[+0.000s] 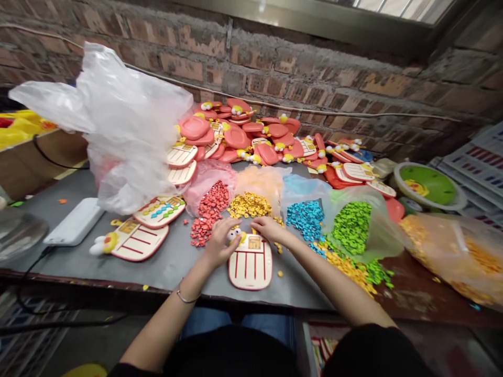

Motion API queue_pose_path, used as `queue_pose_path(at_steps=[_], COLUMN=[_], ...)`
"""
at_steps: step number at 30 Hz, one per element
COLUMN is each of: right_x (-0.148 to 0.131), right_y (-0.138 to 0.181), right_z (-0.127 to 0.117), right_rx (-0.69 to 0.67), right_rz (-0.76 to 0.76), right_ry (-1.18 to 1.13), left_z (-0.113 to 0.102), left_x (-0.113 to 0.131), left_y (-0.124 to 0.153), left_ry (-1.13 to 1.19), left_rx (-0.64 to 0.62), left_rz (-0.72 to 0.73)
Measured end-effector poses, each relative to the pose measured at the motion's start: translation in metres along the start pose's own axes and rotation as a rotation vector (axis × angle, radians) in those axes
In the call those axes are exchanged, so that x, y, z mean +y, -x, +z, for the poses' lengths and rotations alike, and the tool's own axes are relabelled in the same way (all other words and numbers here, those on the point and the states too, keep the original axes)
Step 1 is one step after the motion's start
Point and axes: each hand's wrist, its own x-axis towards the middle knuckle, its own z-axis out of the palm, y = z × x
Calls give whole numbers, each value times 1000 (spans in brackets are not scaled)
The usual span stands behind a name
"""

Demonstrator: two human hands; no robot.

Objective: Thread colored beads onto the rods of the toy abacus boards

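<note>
A cream toy board (250,271) with red stripes and a red rim lies on the grey table in front of me. My left hand (222,242) rests at its top, by a white-and-yellow bird-shaped head (236,235). My right hand (267,229) sits just to the right, fingertips drawn together above a small yellow square (254,242). Whether those fingers pinch anything, I cannot tell. Close by lie red beads (208,214), yellow beads (249,205) and blue beads (305,220) on plastic bags. Spilled yellow and green beads (346,264) lie to the right.
Behind the beads, a heap of salmon-pink toy pieces (243,133) rests against a brick wall (314,68). A crumpled clear plastic bag (126,125) rises at the left. Finished boards (135,238) lie left of my hands, and a bag of orange-yellow beads (456,256) lies right.
</note>
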Motion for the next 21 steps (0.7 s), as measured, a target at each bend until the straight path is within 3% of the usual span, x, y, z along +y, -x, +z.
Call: queue_pose_path(at_steps=[3, 5, 8, 12, 16, 21], right_x=[9, 6, -11, -46, -72, -62], right_y=[-5, -10, -28, -61, -84, -72], right_z=[-3, -3, 6, 31, 49, 29], right_rx=[154, 233, 206, 89, 15, 70], right_rz=[-51, -160, -362, -510, -412, -437], right_ry=[106, 133, 102, 197, 297, 146], left_z=[-8, -13, -13, -6, 0, -1], left_x=[3, 7, 14, 16, 9, -4], left_y=[3, 10, 20, 25, 24, 24], left_ry=[-30, -94, -203, -230, -238, -256], left_rx=[-171, -392, -621, -663, -636, -604], left_rz=[21, 53, 50, 6, 13, -28])
